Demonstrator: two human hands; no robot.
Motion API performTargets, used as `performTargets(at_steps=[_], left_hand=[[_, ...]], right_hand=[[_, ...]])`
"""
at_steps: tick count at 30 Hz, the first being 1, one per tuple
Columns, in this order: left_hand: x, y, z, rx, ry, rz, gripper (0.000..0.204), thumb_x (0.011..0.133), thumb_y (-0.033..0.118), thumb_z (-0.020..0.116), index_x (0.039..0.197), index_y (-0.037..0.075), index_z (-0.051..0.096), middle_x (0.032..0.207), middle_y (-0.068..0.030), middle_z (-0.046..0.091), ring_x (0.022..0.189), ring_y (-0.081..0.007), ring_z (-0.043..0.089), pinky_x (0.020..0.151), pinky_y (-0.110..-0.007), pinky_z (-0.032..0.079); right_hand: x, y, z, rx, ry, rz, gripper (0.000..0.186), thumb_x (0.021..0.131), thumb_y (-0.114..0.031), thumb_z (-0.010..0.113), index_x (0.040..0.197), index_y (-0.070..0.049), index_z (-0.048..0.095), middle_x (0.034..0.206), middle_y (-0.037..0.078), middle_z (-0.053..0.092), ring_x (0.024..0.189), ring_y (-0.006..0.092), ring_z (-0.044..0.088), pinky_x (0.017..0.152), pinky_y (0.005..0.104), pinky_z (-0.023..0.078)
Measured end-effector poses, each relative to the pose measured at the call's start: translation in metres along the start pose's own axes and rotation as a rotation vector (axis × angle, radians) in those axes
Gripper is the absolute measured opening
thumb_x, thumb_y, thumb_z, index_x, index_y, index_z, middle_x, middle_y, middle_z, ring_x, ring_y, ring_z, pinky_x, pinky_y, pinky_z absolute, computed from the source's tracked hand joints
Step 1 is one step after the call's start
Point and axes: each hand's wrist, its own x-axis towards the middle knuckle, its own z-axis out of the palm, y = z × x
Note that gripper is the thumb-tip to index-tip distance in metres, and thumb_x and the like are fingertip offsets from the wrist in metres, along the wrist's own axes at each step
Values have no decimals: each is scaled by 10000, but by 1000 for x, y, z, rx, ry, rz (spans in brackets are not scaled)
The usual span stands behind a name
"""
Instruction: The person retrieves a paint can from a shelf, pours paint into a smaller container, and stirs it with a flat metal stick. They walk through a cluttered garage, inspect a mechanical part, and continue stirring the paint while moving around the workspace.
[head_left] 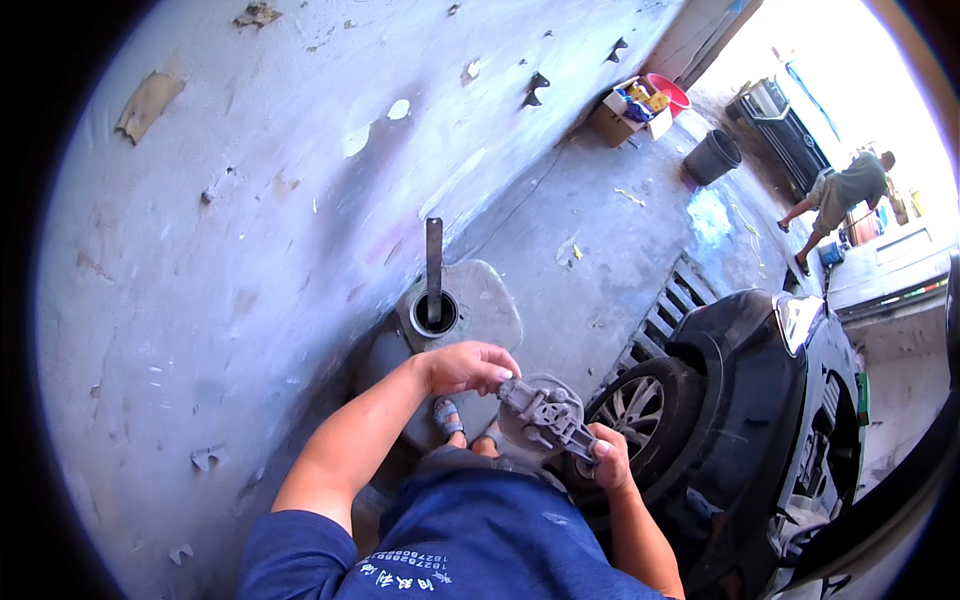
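Out in front of my blue shirt I hold a dusty grey part (545, 415) with a round disc and a knobbly, open-framed body; its exact kind does not show. My left hand (472, 368) is closed, its thumb and fingers pinching the part's upper left end. Around the lower right end, where two prongs stick out, the fingers of my right hand (610, 460) are closed. Just beyond my left hand stands a grey plastic container (485, 305), with a flat dark metal bar (434, 260) upright in its round opening.
To my right sits a dark car (740, 400), its front wheel (640, 405) close to my right hand. A scuffed wall (260, 200) runs along my left. Farther off are a floor grate (665, 310), a black bucket (712, 157), a cardboard box (615, 120) and a bending person (850, 195).
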Motion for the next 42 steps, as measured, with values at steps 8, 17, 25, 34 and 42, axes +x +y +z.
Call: performTargets(at_steps=[8,17,25,34,42], left_hand=[[-6,-17,-9,-40,-70,-46,142,896,134,635,1012,55,617,896,-2,627,738,-92,588,662,-230,472],[-8,-10,2,-42,-23,-47,131,910,155,642,980,48,618,866,-1,620,722,-97,567,659,-238,474],[-7,-9,8,-58,57,18,123,913,157,648,966,49,621,847,-9,623,726,-100,573,662,-247,483],[-9,-25,19,-258,76,134,125,936,169,615,1000,61,611,894,-35,646,821,-150,636,727,-314,528],[-9,7,29,-155,37,158,138,930,133,615,1028,36,614,927,-62,668,844,-159,651,760,-317,537]], right_hand=[[0,-27,7,-124,17,-67,594,773,-552,459,696,25,576,624,67,553,597,147,507,552,290,374],[5,-20,2,-90,95,-91,594,796,-531,446,689,39,578,599,63,528,575,143,484,544,298,364],[13,-25,-4,-93,153,-76,603,783,-541,453,670,39,575,578,45,517,562,132,467,532,292,343],[9,-19,-5,73,220,-12,586,762,-535,482,657,33,579,609,24,543,582,111,460,550,269,329],[16,3,-14,208,263,-23,578,767,-539,484,662,22,576,619,38,567,570,113,478,547,268,359]])
